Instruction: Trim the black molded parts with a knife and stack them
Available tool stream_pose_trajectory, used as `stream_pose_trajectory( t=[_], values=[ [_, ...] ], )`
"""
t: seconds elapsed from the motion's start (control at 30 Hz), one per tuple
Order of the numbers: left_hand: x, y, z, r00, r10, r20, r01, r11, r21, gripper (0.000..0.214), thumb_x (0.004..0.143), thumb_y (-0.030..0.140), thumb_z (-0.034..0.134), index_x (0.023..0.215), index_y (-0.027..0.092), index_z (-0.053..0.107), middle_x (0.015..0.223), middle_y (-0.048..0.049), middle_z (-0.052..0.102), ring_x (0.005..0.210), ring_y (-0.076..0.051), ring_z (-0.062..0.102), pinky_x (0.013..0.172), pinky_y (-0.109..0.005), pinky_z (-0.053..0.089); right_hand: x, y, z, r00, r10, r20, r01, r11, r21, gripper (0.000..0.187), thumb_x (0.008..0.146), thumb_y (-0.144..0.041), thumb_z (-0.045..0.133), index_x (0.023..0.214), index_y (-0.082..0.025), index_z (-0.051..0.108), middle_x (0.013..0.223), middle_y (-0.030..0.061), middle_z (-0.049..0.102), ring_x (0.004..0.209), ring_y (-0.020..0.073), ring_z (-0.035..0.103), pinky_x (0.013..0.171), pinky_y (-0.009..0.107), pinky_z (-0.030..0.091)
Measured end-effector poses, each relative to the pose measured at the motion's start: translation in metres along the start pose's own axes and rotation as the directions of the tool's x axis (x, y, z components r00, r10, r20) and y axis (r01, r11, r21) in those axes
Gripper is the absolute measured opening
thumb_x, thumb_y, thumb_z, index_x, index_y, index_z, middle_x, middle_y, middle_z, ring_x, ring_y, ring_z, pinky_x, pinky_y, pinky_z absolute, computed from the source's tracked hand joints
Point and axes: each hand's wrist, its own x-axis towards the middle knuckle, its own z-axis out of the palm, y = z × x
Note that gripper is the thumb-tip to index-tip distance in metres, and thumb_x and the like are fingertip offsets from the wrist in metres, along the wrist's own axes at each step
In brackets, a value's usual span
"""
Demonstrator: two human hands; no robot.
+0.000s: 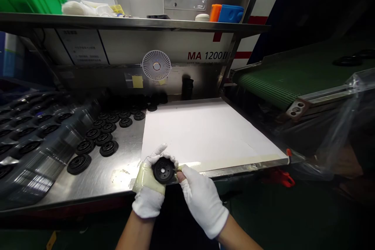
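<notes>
Two bare forearms point(137, 229) enter from the lower edge, each ending in a glove. Left hand point(149, 177), in a white fabric glove with a pale yellow coated area, grips a round black disc with a pale centre point(163, 170). Disc position: in front of the near edge of a large white rectangular sheet point(202, 134), face turned toward the camera. Left fingers curl around the disc's left side and upper rim; one finger projects above it. Right hand point(202, 199), in a white fabric glove with one fingertip exposed, is at the disc's right edge with its fingers bent inward; whether they grip the rim or a small item cannot be determined. To the left, ribbed black discs point(109, 148) lie in staggered rows on a bare metal worktop point(121, 168). Farther left, clear plastic trays point(52, 156) hold similar black parts point(29, 147). Beyond the sheet, a round white fan point(156, 65) stands before the back panel; a green conveyor belt point(266, 88) occupies the right.
</notes>
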Motion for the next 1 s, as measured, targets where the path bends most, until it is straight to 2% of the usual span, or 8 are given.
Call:
stream_pose_trajectory(
  t=[0.13, 0.37, 0.43, 0.53, 0.63, 0.73, 0.87, 1.0],
  values=[
    [0.005, -0.003, 0.003, 0.999, -0.007, -0.041, 0.005, 0.998, -0.069, 0.018, 0.072, 0.015, 0.060, 0.090, 0.017, 0.062, 0.068, 0.0002, 0.056, 0.065, -0.011, 0.057, 0.068, -0.028, 0.052, -0.001, -0.001, 0.003, 1.000, -0.014, -0.028, 0.012, 0.998, -0.060, 0.022, 0.092, -0.030, 0.038, 0.080, -0.024, 0.055, 0.065, -0.0025, 0.060, 0.056, 0.0142, 0.055, 0.052, 0.027, 0.023],
    [0.011, -0.009, -0.001, 0.989, 0.123, -0.088, -0.134, 0.982, -0.133, 0.013, 0.072, 0.012, 0.060, 0.084, 0.018, 0.061, 0.066, 0.0021, 0.054, 0.065, -0.009, 0.057, 0.074, -0.028, 0.051, -0.010, -0.015, 0.013, 0.999, -0.030, -0.044, 0.030, 1.000, 0.005, 0.025, 0.092, -0.028, 0.036, 0.077, -0.023, 0.055, 0.066, -0.0021, 0.062, 0.058, 0.0134, 0.056, 0.052, 0.026, 0.023],
    [0.010, -0.009, -0.002, 0.987, 0.136, -0.082, -0.145, 0.983, -0.111, 0.020, 0.073, 0.012, 0.058, 0.091, 0.018, 0.061, 0.074, -0.0003, 0.059, 0.074, -0.012, 0.060, 0.080, -0.032, 0.051, -0.010, -0.016, 0.012, 0.999, -0.037, -0.031, 0.038, 0.999, 0.016, 0.025, 0.092, -0.027, 0.036, 0.075, -0.023, 0.054, 0.065, -0.0025, 0.062, 0.058, 0.0133, 0.056, 0.053, 0.026, 0.024],
    [0.005, -0.005, -0.002, 0.997, 0.047, -0.055, -0.048, 0.999, -0.013, 0.036, 0.073, 0.016, 0.054, 0.108, 0.018, 0.058, 0.094, -0.0098, 0.063, 0.090, -0.024, 0.061, 0.078, -0.043, 0.051, -0.007, -0.011, 0.011, 0.999, -0.038, -0.037, 0.038, 0.999, 0.007, 0.022, 0.092, -0.029, 0.037, 0.079, -0.023, 0.055, 0.067, -0.0023, 0.062, 0.058, 0.0136, 0.056, 0.053, 0.026, 0.024],
    [0.004, -0.003, -0.003, 0.999, -0.017, -0.039, 0.017, 1.000, 0.000, 0.033, 0.073, 0.018, 0.052, 0.104, 0.014, 0.060, 0.079, -0.0088, 0.062, 0.078, -0.023, 0.062, 0.070, -0.043, 0.052, -0.006, -0.004, 0.011, 0.998, -0.008, -0.056, 0.007, 1.000, -0.018, 0.023, 0.092, -0.030, 0.036, 0.080, -0.022, 0.054, 0.065, -0.0018, 0.061, 0.057, 0.0136, 0.055, 0.052, 0.026, 0.024],
    [0.010, -0.006, -0.007, 0.998, 0.018, -0.057, -0.022, 0.997, -0.072, 0.019, 0.072, 0.014, 0.055, 0.090, 0.015, 0.062, 0.065, -0.0020, 0.057, 0.065, -0.014, 0.058, 0.069, -0.034, 0.052, -0.008, -0.004, 0.015, 0.998, 0.007, -0.066, -0.008, 1.000, -0.017, 0.025, 0.093, -0.029, 0.036, 0.078, -0.022, 0.054, 0.065, -0.0019, 0.061, 0.056, 0.0135, 0.054, 0.052, 0.026, 0.023],
    [0.018, -0.012, -0.010, 0.993, 0.095, -0.074, -0.103, 0.989, -0.109, 0.009, 0.072, 0.013, 0.060, 0.080, 0.017, 0.062, 0.065, 0.0008, 0.056, 0.066, -0.012, 0.058, 0.073, -0.031, 0.051, -0.012, -0.015, 0.019, 0.998, 0.002, -0.056, -0.002, 1.000, 0.003, 0.025, 0.091, -0.028, 0.037, 0.073, -0.022, 0.053, 0.062, -0.0021, 0.060, 0.055, 0.0135, 0.054, 0.051, 0.027, 0.020],
    [0.012, -0.010, -0.008, 0.995, 0.083, -0.055, -0.087, 0.994, -0.065, 0.028, 0.072, 0.015, 0.058, 0.100, 0.019, 0.061, 0.085, -0.0046, 0.062, 0.085, -0.018, 0.061, 0.083, -0.039, 0.049, -0.012, -0.016, 0.016, 0.998, -0.031, -0.049, 0.032, 0.999, 0.014, 0.025, 0.092, -0.027, 0.037, 0.072, -0.022, 0.051, 0.063, -0.0029, 0.059, 0.056, 0.0131, 0.054, 0.052, 0.028, 0.020]
  ],
)
